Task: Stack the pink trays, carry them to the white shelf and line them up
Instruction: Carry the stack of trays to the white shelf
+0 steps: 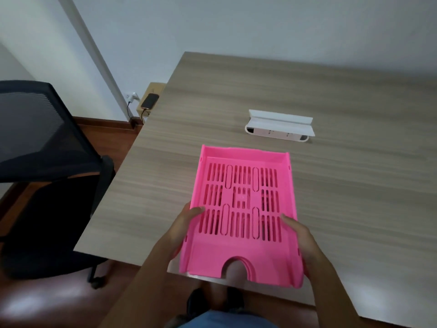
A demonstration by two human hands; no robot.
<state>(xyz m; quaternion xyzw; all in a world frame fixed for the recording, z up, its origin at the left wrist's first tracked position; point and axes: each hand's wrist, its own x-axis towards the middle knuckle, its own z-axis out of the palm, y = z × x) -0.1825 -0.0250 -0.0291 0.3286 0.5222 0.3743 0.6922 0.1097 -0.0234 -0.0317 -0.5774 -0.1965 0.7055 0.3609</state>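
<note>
The pink trays point(241, 209) are nested as a stack, seen from above over the near edge of the wood-grain surface point(331, 95). Layered rims show at the semicircular notch in the near end, so more than one tray is present; the exact count cannot be told. The stack's near end overhangs the surface edge, toward the person. Whether its far end rests on the surface or is lifted clear cannot be told.

The left hand point(186, 223) grips the stack's left side wall about halfway along its length. Its thumb lies over the rim onto the slotted floor, and the other fingers are hidden beneath and outside the wall. The right hand point(300, 237) grips the right side wall in the same way, thumb over the rim on the inside, fingers wrapped under the outer edge. Both hands are closed on the stack, one on each side, with the stack between them.

Beyond the stack, well apart from it, a white socket box point(280, 126) with a raised lid sits in the surface. A black mesh chair point(42, 143) stands at the left of the surface, on the brown floor point(47, 304).
</note>
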